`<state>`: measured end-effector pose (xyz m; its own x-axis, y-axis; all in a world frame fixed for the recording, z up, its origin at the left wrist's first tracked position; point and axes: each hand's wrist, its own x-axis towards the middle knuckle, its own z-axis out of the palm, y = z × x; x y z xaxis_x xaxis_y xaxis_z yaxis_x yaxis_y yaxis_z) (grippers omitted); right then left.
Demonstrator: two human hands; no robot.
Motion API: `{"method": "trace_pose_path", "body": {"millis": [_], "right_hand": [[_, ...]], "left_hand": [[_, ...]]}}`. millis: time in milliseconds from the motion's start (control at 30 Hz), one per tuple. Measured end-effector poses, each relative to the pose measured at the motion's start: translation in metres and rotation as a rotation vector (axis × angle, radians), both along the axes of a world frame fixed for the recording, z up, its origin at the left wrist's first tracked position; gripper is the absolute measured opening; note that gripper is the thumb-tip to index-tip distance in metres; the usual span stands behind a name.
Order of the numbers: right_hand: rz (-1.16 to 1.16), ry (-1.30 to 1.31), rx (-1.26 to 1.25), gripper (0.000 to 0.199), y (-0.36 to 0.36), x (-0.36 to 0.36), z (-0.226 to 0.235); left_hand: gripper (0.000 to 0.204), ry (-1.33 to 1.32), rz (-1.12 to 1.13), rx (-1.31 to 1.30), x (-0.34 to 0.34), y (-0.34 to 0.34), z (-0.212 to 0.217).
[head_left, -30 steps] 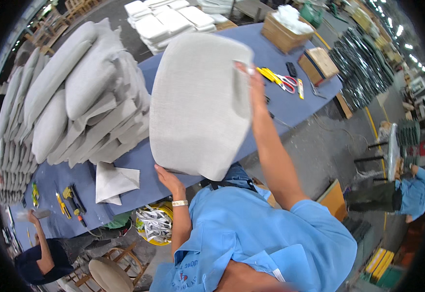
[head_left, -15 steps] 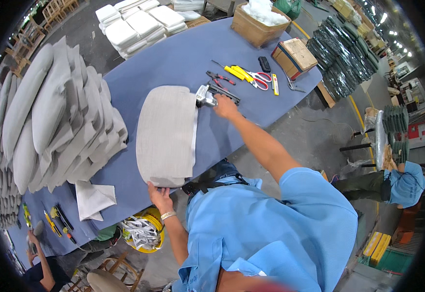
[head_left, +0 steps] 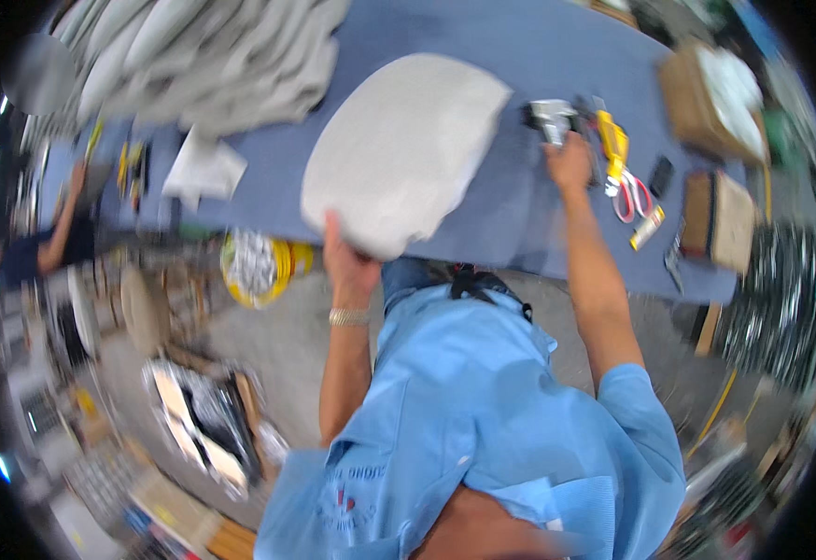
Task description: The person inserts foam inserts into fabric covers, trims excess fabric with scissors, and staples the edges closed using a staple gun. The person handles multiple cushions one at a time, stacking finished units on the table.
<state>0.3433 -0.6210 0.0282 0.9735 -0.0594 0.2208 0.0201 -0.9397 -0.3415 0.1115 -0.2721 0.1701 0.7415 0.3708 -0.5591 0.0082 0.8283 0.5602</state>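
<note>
A light grey, fabric-covered seat pad (head_left: 403,140), rounded at the far side, lies over the blue-covered table. At its near left edge my left hand (head_left: 350,266) grips it, thumb on top and fingers underneath, mostly hidden. To the right of the pad, my right hand (head_left: 569,163) is closed around a staple gun (head_left: 550,117) with a silver head, apart from the pad and low over the table. Close beside that hand lie yellow-handled tools (head_left: 612,140) and red-and-white-handled scissors (head_left: 632,194). The picture is somewhat blurred.
A high pile of grey covers (head_left: 212,65) fills the table's far left, with a white cloth (head_left: 204,173) nearer. Cardboard boxes (head_left: 718,219) stand at the right end. Below the front edge is a yellow bucket of scraps (head_left: 259,266). Another person (head_left: 63,224) works at far left.
The staple gun has moved from the pad's right edge out to the right in my right hand. My left hand now wraps the pad's near edge, and the pad has turned. The view has swung round.
</note>
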Motion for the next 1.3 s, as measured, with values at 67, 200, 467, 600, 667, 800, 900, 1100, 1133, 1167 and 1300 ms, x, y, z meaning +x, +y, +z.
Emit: {"method": "trace_pose_path", "body": {"millis": [67, 200, 467, 600, 667, 800, 900, 1100, 1133, 1167, 1300], "right_hand": [[-0.106, 0.13, 0.211, 0.053, -0.011, 0.004, 0.012], [0.051, 0.442, 1.221, 0.034, 0.026, -0.033, 0.083], [0.713, 0.92, 1.417, 0.031, 0.121, -0.096, 0.169], [1.058, 0.486, 0.975, 0.022, 0.146, -0.099, 0.213], [1.051, 0.411, 0.895, 0.021, 0.161, -0.101, 0.228], [1.045, 0.325, 0.718, 0.015, 0.183, -0.098, 0.228], [1.061, 0.354, 0.666, 0.015, 0.193, -0.094, 0.219], [0.967, 0.55, 0.809, 0.02, 0.201, -0.103, 0.203], [0.945, 0.532, 0.853, 0.022, 0.202, -0.103, 0.205], [0.973, 0.538, 0.915, 0.022, 0.201, -0.101, 0.215], [1.036, 0.602, 1.121, 0.024, 0.187, -0.086, 0.296]], "left_hand": [[0.066, -0.112, 0.086, 0.17, 0.009, -0.017, 0.004], [0.067, -0.134, 0.198, 0.3, 0.03, -0.044, 0.033], [0.064, -0.11, 0.2, 0.261, 0.043, -0.021, 0.043], [0.061, -0.033, 0.249, 0.072, 0.041, -0.017, 0.048], [0.061, -0.043, 0.249, -0.002, 0.039, -0.017, 0.042], [0.062, -0.074, 0.319, -0.144, 0.03, -0.022, 0.02], [0.06, -0.013, 0.358, -0.271, 0.023, -0.023, 0.006], [0.056, 0.111, 0.407, 0.191, 0.022, -0.024, 0.033], [0.059, 0.093, 0.388, 0.258, 0.026, -0.023, 0.051], [0.063, 0.081, 0.37, 0.326, 0.026, -0.022, 0.075], [0.068, 0.069, -0.02, 0.806, 0.014, 0.004, 0.16]]}}
